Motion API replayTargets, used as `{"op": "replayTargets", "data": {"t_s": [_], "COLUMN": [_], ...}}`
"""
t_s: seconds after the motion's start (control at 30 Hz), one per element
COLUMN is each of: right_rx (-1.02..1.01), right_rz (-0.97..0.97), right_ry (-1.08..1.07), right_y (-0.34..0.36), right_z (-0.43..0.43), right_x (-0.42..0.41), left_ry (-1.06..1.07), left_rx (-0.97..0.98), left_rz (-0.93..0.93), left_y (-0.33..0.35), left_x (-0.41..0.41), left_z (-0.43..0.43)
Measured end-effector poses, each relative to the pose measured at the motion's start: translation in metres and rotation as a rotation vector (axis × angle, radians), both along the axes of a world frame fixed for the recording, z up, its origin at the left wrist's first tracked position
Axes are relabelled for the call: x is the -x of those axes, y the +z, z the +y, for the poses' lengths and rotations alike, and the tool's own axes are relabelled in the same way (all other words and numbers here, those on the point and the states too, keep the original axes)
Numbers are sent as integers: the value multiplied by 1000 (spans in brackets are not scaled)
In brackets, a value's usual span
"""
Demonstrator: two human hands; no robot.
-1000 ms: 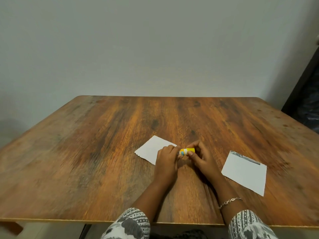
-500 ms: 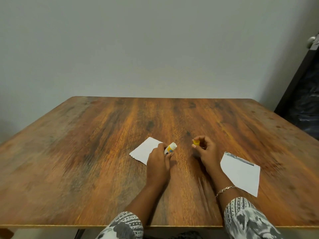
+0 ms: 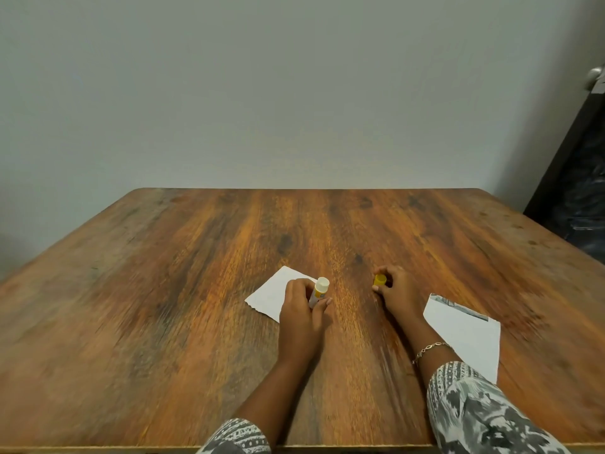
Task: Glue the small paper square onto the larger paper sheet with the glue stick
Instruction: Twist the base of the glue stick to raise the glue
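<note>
Near right on the counter (image 3: 163,322): larger paper sheet (image 3: 465,335), bare, well apart from the square. Farther in, left hand (image 3: 302,317) gripping the uncapped glue stick (image 3: 319,291), right hand (image 3: 397,291) pinching its yellow cap (image 3: 379,280). Just beyond the left hand, small paper square (image 3: 271,294), seemingly unglued. Uncapping done; gluing, placing, pressing left.

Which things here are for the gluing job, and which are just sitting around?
For the job:
glue stick, uncapped, held by the left hand
yellow cap, pinched by the right hand
small paper square, partly under the left hand
larger paper sheet, beside the right forearm

Just there:
wooden table
bracelet on the right wrist
dark door, far right
</note>
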State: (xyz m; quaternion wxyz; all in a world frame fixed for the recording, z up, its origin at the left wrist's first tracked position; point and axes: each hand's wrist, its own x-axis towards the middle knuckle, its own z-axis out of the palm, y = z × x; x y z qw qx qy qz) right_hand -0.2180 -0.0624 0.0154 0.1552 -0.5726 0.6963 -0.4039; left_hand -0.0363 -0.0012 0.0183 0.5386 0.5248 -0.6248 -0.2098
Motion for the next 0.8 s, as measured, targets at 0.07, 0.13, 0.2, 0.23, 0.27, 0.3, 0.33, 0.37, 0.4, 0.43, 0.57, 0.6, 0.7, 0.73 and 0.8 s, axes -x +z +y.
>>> {"op": "replayTargets", "data": {"t_s": [0.07,0.13,0.2,0.23,0.27,0.3,0.33,0.37,0.4,0.43,0.57,0.6,0.7,0.73,0.8], "right_rx": [-22,45,167,193,188,165,137,109,87,79,115,111,122,136,147], "right_rz": [52,87,48,-5,-65,-114,-143,-163,-184,-204,-202,-175,-132,-116,-67], "right_ry": [29,50,119,186,265,344,414,462,488,495,426,419,414,408,403], "right_y": [5,13,19,20,21,20,18,17,14,13,13,14,15,14,14], "right_z": [5,16,34,44,54,62,68,72,73,73,74,76,77,77,77], "right_x": [-2,-11,-29,-40,-50,-59,-66,-72,-76,-79,-85,-85,-87,-88,-89], "left_ry": [-11,-7,-6,-14,-25,-35,-42,-45,-47,-49,-63,-65,-69,-77,-96], "left_rx": [0,25,54,64,70,77,82,83,78,71,64,61,58,61,65], "left_rz": [35,59,78,88,100,110,116,120,124,126,87,76,86,96,97], "left_y": [-1,-3,-4,-5,-4,-4,-4,-5,-6,-7,-9,-8,-7,-7,-7], "left_x": [-1,-2,-3,-4,-4,-4,-5,-5,-5,-5,-4,-4,-4,-4,-4], "left_z": [0,-1,-3,-2,-2,-1,-1,-1,-2,-2,-2,-1,0,1,1]}}
